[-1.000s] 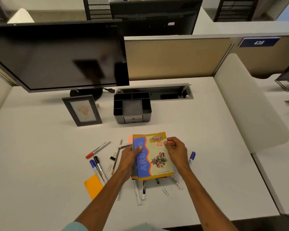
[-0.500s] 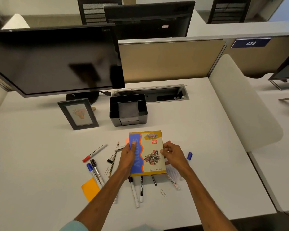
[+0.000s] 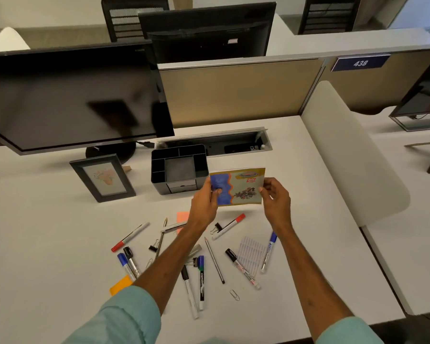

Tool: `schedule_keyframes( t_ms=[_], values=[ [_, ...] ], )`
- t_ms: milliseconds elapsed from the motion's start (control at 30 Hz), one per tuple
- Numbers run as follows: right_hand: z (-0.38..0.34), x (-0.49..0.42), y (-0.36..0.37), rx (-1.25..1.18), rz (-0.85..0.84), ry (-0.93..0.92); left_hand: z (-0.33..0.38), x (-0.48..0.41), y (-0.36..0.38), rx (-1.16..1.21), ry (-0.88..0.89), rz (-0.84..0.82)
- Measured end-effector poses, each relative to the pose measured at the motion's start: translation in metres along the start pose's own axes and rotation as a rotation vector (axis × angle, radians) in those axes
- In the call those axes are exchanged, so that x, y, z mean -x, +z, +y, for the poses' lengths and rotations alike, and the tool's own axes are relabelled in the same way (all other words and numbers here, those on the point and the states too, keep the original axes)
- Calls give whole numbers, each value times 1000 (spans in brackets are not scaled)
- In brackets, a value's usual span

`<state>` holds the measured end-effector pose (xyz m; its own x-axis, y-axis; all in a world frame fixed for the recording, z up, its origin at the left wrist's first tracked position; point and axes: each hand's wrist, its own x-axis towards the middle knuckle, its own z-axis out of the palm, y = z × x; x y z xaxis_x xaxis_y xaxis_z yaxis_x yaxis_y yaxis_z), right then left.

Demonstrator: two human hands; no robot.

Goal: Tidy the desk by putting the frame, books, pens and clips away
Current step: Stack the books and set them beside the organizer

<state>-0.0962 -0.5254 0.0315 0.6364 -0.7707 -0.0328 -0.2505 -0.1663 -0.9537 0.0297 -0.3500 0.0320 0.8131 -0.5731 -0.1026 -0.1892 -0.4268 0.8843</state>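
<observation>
Both hands hold a yellow and blue book (image 3: pixel 241 187) upright above the desk, just right of the black desk organiser (image 3: pixel 178 168). My left hand (image 3: pixel 205 202) grips its left edge and my right hand (image 3: pixel 276 198) its right edge. A dark picture frame (image 3: pixel 102 178) stands left of the organiser. Several markers and pens lie scattered on the desk below my arms, among them a red-capped marker (image 3: pixel 229 226) and a blue-capped marker (image 3: pixel 268 252). Black binder clips (image 3: pixel 216 228) and a paper clip (image 3: pixel 234 294) lie among them.
A large monitor (image 3: pixel 70 98) stands at the back left, with an open cable tray (image 3: pixel 214 142) behind the organiser. Orange sticky notes (image 3: pixel 121 284) and a lined white sheet (image 3: pixel 250 253) lie among the pens. A white divider panel (image 3: pixel 353 155) borders the desk on the right.
Both hands have lifted the book off the pile of pens and carried it away from me toward the organiser. Pens and the lined sheet that lay under it now show.
</observation>
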Motion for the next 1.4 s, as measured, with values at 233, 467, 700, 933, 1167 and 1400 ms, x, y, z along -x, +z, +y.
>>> schedule_keyframes(
  t_ms=[233,467,700,933,1167,1400],
  values=[
    [23,-8,-10,-50,54,41,-7,-7,31,15,-35,7],
    [53,-6,-5,-11,31,105,-29,-5,52,-82,-117,-8],
    [60,-11,2,187,-24,38,-35,-6,64,-102,-140,37],
    [59,-4,3,167,35,42,-36,-3,65,-115,-127,64],
    [58,-10,-7,120,32,36,-34,-3,60,-99,-67,179],
    [50,-50,-30,87,25,175,-6,-47,53,-108,0,148]
  ],
)
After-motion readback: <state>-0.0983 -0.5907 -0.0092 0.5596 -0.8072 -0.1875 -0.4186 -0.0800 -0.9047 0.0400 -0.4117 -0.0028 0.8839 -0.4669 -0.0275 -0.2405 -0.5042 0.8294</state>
